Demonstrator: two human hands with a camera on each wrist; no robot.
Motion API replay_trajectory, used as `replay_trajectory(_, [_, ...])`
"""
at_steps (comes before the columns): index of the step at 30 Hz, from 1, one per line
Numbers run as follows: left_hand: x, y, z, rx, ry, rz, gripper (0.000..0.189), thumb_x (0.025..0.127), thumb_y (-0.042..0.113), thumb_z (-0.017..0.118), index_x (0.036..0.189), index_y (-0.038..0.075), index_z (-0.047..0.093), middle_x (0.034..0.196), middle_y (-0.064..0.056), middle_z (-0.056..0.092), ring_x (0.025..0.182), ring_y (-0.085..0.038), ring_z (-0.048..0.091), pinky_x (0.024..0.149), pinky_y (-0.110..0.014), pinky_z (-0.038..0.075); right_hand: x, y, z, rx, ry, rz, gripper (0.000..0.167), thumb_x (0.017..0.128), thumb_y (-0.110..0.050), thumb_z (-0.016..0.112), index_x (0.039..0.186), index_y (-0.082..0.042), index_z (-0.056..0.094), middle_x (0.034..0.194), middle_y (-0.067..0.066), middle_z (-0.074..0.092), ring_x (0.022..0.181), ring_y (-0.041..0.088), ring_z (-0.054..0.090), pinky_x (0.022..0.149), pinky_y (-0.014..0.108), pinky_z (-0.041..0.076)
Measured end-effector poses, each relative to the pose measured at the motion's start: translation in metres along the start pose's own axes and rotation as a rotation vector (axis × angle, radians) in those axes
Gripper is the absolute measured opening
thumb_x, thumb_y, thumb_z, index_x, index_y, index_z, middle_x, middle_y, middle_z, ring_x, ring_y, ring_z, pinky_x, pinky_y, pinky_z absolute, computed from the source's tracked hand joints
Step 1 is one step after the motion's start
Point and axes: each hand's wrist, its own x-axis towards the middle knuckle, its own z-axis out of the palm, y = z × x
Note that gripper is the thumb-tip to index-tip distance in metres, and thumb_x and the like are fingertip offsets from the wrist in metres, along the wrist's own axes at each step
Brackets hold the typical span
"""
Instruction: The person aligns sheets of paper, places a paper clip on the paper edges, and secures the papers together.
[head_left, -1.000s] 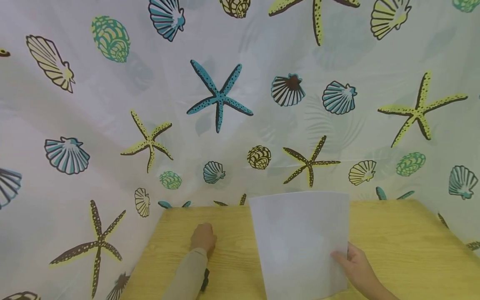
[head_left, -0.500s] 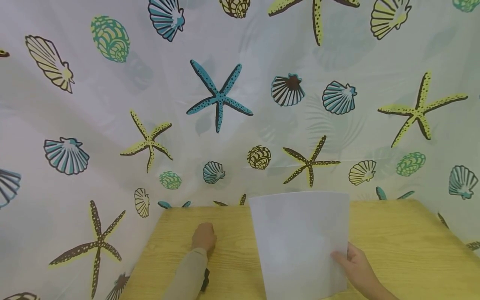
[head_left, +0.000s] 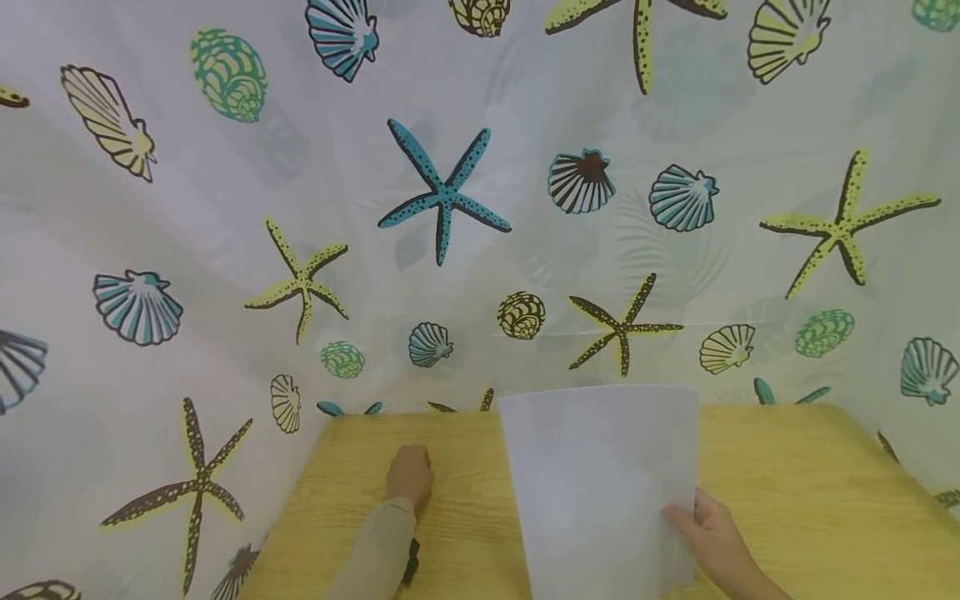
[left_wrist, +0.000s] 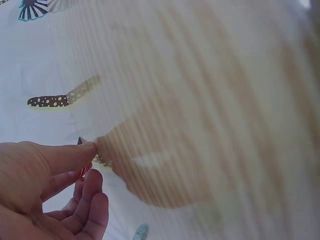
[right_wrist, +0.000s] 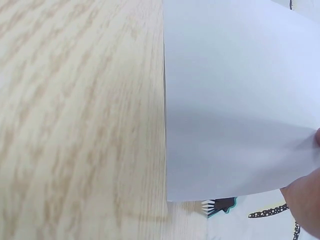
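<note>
My right hand (head_left: pixel 712 533) grips a blank white sheet of paper (head_left: pixel 600 492) by its right edge, thumb in front. The sheet stands upright over the table, bowed slightly. In the right wrist view the paper (right_wrist: pixel 235 100) covers much of the frame, with part of the hand (right_wrist: pixel 305 205) at the right edge. My left hand (head_left: pixel 411 477) is low over the table's left part. Its wrist view shows the hand (left_wrist: pixel 55 185) pinching a small red thing with a dark pointed tip (left_wrist: pixel 81 141) between thumb and fingers. Most of that thing is hidden, so its kind is unclear.
The wood-grain table (head_left: pixel 465 517) spreads under both hands. White cloth (head_left: pixel 495 108) printed with starfish and shells hangs behind the table and along both sides. A small black piece (head_left: pixel 410 560) sits at the left wrist beside the light sleeve (head_left: pixel 371 550).
The head view has shifted very slightly. Both hands and the sheet of paper keep nearly the same places and holds.
</note>
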Motion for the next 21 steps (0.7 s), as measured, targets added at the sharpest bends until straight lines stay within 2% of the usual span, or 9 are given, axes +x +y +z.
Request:
replay_trajectory(7, [-0.0032, -0.0037, 0.0003, -0.01, 0.001, 0.011, 0.009, 0.076, -0.008, 0.064, 0.075, -0.001, 0.06, 0.072, -0.01, 0.061, 0.066, -0.026, 0.059, 0.058, -0.037, 0.051, 0.0007, 0.0019, 0.0013, -0.013, -0.005, 0.004, 0.042, 0.097, -0.013, 0.051, 0.129, 0.013, 0.044, 0.126, 0.029, 0.052, 0.097, -0.007, 0.053, 0.079, 0.018, 0.046])
replay_trajectory(12, [-0.0044, -0.0058, 0.0004, -0.026, -0.002, 0.007, 0.011, 0.076, -0.007, 0.065, 0.073, 0.001, 0.059, 0.071, -0.007, 0.061, 0.062, -0.021, 0.057, 0.055, -0.035, 0.049, 0.0016, 0.0013, 0.0008, -0.017, -0.009, 0.013, 0.043, 0.097, -0.013, 0.052, 0.13, 0.013, 0.044, 0.127, 0.029, 0.052, 0.098, -0.009, 0.052, 0.079, 0.015, 0.044])
replay_trajectory(21, [-0.0058, 0.0011, -0.0068, -0.023, -0.015, 0.009, 0.009, 0.078, 0.001, 0.067, 0.073, 0.005, 0.062, 0.07, -0.005, 0.062, 0.062, -0.02, 0.057, 0.055, -0.035, 0.05, 0.0024, 0.0001, 0.0001, -0.024, -0.019, 0.054, 0.045, 0.097, -0.014, 0.053, 0.132, 0.011, 0.042, 0.129, 0.027, 0.051, 0.096, -0.011, 0.05, 0.081, 0.022, 0.047])
